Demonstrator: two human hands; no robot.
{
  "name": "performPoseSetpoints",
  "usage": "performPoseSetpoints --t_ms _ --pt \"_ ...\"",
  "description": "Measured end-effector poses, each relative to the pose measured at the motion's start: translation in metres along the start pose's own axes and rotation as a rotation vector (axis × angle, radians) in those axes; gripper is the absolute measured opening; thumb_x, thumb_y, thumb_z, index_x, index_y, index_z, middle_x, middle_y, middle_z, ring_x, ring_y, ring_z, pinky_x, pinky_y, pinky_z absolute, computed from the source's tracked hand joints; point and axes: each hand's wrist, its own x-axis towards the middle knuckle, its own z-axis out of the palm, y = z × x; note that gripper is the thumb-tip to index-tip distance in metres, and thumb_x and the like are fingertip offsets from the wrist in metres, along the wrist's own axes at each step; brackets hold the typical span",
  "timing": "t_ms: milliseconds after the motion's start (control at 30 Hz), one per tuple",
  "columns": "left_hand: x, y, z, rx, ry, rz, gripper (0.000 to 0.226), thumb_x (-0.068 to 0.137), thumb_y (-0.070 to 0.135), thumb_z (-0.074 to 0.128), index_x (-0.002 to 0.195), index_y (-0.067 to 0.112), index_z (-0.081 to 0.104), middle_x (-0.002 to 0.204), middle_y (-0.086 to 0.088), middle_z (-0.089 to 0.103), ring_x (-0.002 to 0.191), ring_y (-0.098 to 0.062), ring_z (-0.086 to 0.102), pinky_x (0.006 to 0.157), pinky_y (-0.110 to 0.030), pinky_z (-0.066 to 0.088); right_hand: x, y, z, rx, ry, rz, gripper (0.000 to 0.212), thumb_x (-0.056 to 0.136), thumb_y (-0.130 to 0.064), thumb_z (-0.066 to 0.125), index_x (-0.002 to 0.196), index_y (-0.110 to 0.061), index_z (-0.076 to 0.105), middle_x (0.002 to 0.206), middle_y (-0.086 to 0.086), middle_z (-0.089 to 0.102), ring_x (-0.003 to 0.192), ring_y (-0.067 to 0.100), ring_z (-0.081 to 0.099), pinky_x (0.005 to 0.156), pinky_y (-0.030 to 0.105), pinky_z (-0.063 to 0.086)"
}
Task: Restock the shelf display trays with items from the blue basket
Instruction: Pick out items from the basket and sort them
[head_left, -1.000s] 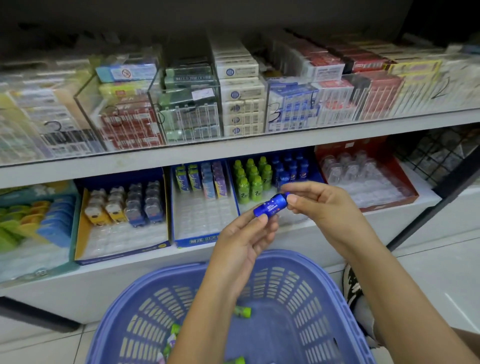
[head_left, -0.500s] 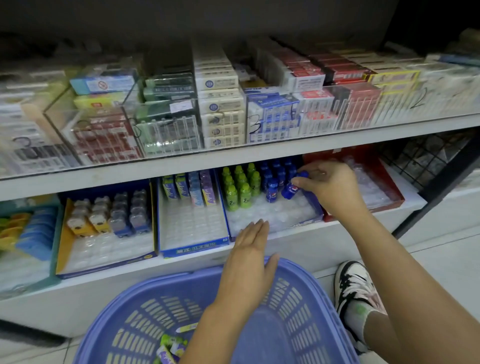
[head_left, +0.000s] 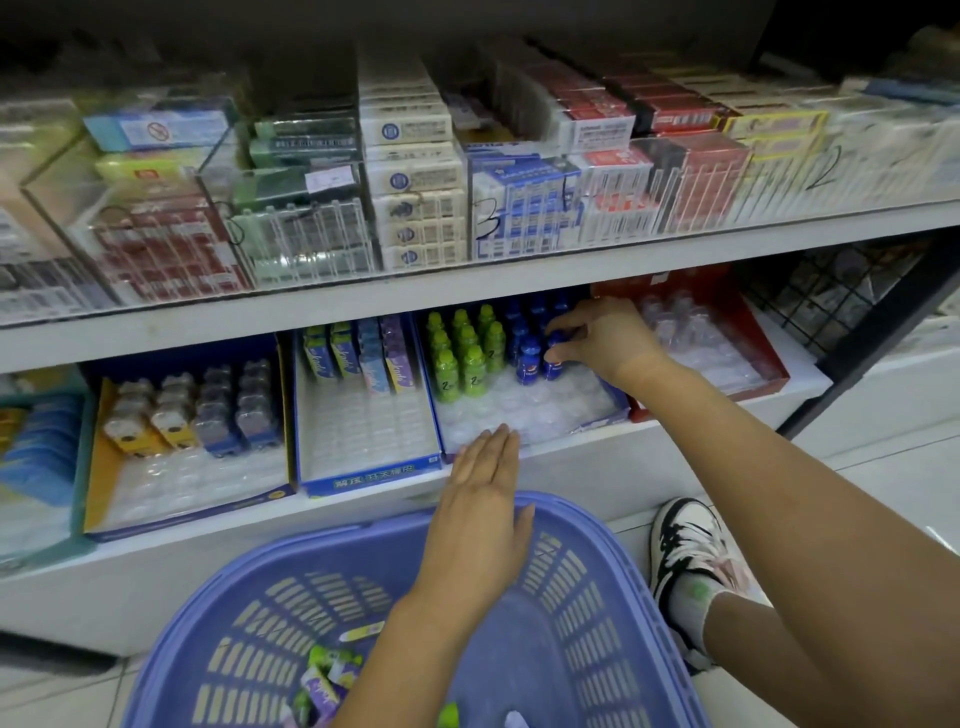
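In the head view, the right hand (head_left: 605, 338) pinches a little blue bottle (head_left: 555, 365) standing in the clear tray (head_left: 545, 410), near the green bottles (head_left: 460, 358). The left hand (head_left: 483, 519) is flat, fingers straight and close together (holding nothing), over the blue basket (head_left: 571, 623).

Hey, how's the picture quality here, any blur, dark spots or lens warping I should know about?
Head view: the white shelf edge bows, wide-angle distortion. Head view: the packs on the upper shelf look soft and smeared, with darkness above them. Head view: the right hand, pinching a blue bottle, and the left hand over the blue basket are fairly sharp.
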Motion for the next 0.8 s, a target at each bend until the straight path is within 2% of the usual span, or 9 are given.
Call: performPoseSetpoints --t_ms 133,200,267,333,433,600,667,733,800 --pt "0.002 0.000 -0.011 -0.056 -0.042 0.036 0.069 0.095 0.028 0.049 0.152 0.015 0.012 0.160 0.001 0.007 0.147 -0.011 0.003 0.119 -0.022 -0.002 -0.007 -0.010 -0.004 -0.067 -0.008 0.025 0.040 0.078 -0.022 0.075 0.117 -0.018 0.065 0.125 0.009 0.061 0.108 0.026 0.059 0.092 0.029 0.047" --pt "-0.004 0.000 -0.018 -0.190 0.004 0.024 0.062 0.094 0.025 0.053 0.149 0.014 0.026 0.157 0.001 0.021 0.145 -0.012 0.015 0.116 -0.020 0.009 -0.018 -0.019 -0.007 -0.110 0.018 0.003 0.044 0.079 -0.020 0.074 0.120 -0.011 0.060 0.123 0.012 0.060 0.106 0.028 0.059 0.091 0.032 0.047" --pt "-0.014 -0.004 -0.020 -0.293 0.126 -0.005 0.044 0.092 0.020 0.056 0.135 0.012 0.048 0.143 -0.003 0.045 0.133 -0.017 0.039 0.108 -0.018 0.024 -0.037 -0.029 -0.005 -0.065 0.119 -0.039 0.038 0.077 -0.019 0.075 0.110 -0.005 0.061 0.111 0.015 0.063 0.098 0.029 0.060 0.082 0.032 0.047" --pt "-0.028 -0.011 -0.015 -0.335 0.167 -0.060 0.025 0.090 0.014 0.057 0.113 0.009 0.063 0.116 -0.007 0.065 0.108 -0.022 0.060 0.096 -0.026 0.042 -0.067 -0.043 0.005 -0.047 0.093 -0.099 0.025 0.075 -0.022 0.076 0.090 -0.006 0.065 0.093 0.014 0.067 0.088 0.028 0.062 0.073 0.029 0.044" --pt "-0.048 -0.025 0.007 -0.263 -0.142 -0.177 0.016 0.088 0.012 0.056 0.099 0.007 0.068 0.099 -0.012 0.071 0.094 -0.027 0.066 0.084 -0.036 0.050 -0.118 -0.063 0.040 -0.201 -0.320 -0.147 0.021 0.075 -0.028 0.075 0.085 -0.010 0.069 0.088 0.008 0.071 0.086 0.023 0.064 0.068 0.024 0.039" --pt "-0.120 -0.057 0.072 -0.112 -0.839 -0.269 0.032 0.087 0.003 0.052 0.116 0.012 0.064 0.122 -0.008 0.063 0.111 -0.022 0.059 0.093 -0.029 0.046 -0.190 -0.051 0.149 -0.453 -1.101 -0.112 0.026 0.084 -0.023 0.067 0.098 -0.001 0.068 0.093 0.014 0.065 0.083 0.023 0.058 0.074 0.030 0.048" --pt "-0.145 -0.069 0.090 -0.048 -1.007 -0.231 0.041 0.085 -0.002 0.055 0.124 0.010 0.059 0.129 -0.010 0.058 0.117 -0.024 0.055 0.096 -0.030 0.044 -0.211 -0.032 0.184 -0.549 -1.254 -0.133 0.034 0.087 -0.020 0.064 0.114 0.001 0.064 0.094 0.020 0.064 0.081 0.026 0.053 0.074 0.032 0.048" --pt "-0.160 -0.078 0.099 0.019 -1.108 -0.167 0.048 0.083 -0.002 0.060 0.129 0.012 0.057 0.134 -0.010 0.055 0.122 -0.025 0.052 0.098 -0.030 0.042 -0.227 -0.012 0.208 -0.604 -1.297 -0.155 0.046 0.088 -0.016 0.062 0.130 -0.002 0.052 0.078 0.015 0.058 0.073 0.025 0.050 0.069 0.034 0.047" --pt "-0.165 -0.081 0.102 0.076 -1.128 -0.109 0.051 0.083 0.000 0.061 0.131 0.016 0.056 0.134 -0.008 0.055 0.122 -0.025 0.052 0.093 -0.029 0.043 -0.237 0.000 0.218 -0.619 -1.373 -0.109 0.047 0.088 -0.011 0.060 0.130 -0.002 0.043 0.086 0.016 0.057 0.072 0.026 0.050 0.067 0.037 0.044"
